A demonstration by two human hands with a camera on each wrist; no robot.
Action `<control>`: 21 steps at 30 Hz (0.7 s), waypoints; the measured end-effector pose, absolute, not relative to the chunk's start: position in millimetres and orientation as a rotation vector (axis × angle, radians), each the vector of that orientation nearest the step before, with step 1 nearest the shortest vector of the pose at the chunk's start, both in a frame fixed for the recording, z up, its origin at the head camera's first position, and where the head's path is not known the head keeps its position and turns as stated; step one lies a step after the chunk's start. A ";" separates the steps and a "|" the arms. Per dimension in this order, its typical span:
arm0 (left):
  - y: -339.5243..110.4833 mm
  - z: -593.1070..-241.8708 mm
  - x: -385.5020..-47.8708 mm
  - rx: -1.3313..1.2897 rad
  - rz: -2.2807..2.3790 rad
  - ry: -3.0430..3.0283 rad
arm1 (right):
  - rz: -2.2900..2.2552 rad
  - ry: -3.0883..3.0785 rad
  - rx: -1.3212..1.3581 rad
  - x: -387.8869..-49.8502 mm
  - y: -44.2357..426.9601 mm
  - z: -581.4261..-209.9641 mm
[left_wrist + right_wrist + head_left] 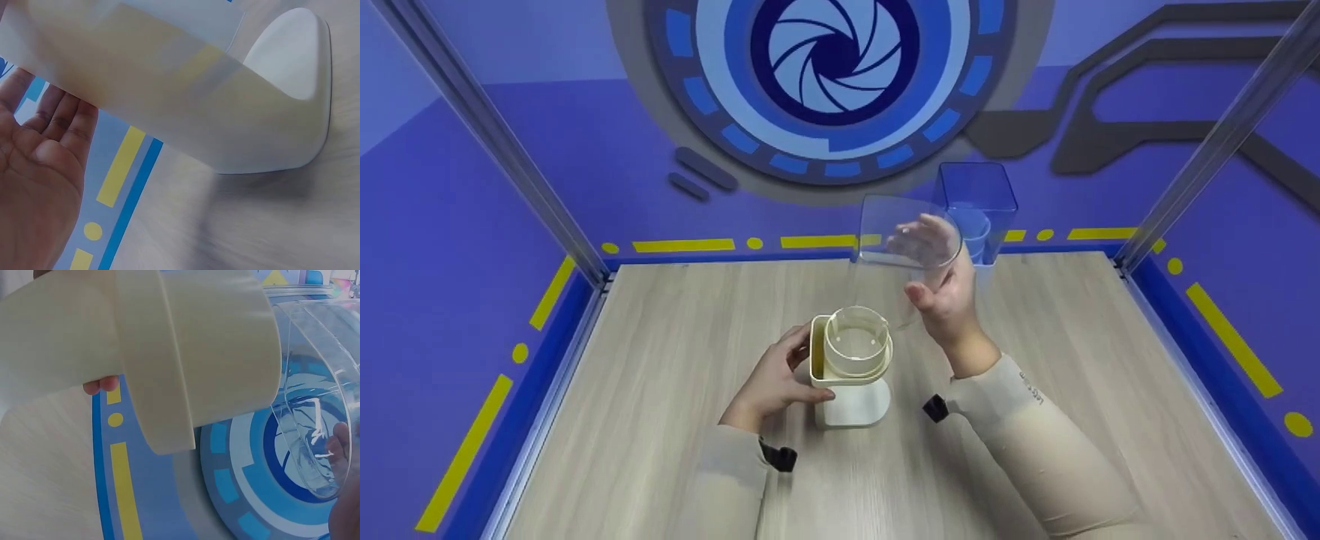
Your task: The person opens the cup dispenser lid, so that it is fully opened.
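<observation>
A cream-coloured stand (851, 379) with a round collar on top and a white rounded foot (861, 405) is at the middle of the table in the head view. My left hand (769, 384) holds its left side, thumb in front and fingers behind. In the left wrist view the fingers touch the stand's body (169, 95). My right hand (949, 296) holds a clear plastic cover (885, 232) above and behind the stand, thumb and fingers spread around it. The right wrist view shows the cover (306, 433) close beside the stand's collar (225, 343).
A blue see-through container (979, 187) with a round blue cup inside stands at the table's back right. Blue patterned walls (547, 165) close off the back and sides. Metal posts (510, 150) rise at the two back corners.
</observation>
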State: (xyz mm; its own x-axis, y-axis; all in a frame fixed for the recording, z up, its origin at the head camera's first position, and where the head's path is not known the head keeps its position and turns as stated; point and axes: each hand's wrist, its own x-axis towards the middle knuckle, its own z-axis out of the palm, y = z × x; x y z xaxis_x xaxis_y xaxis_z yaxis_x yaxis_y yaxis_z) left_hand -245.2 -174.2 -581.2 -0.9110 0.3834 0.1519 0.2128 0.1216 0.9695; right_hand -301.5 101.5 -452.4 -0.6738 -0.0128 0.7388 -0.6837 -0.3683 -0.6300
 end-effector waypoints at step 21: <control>-174.6 -583.0 -245.5 0.633 1.946 2.234 | 2.165 -1.706 0.576 -327.8 98.4 -477.5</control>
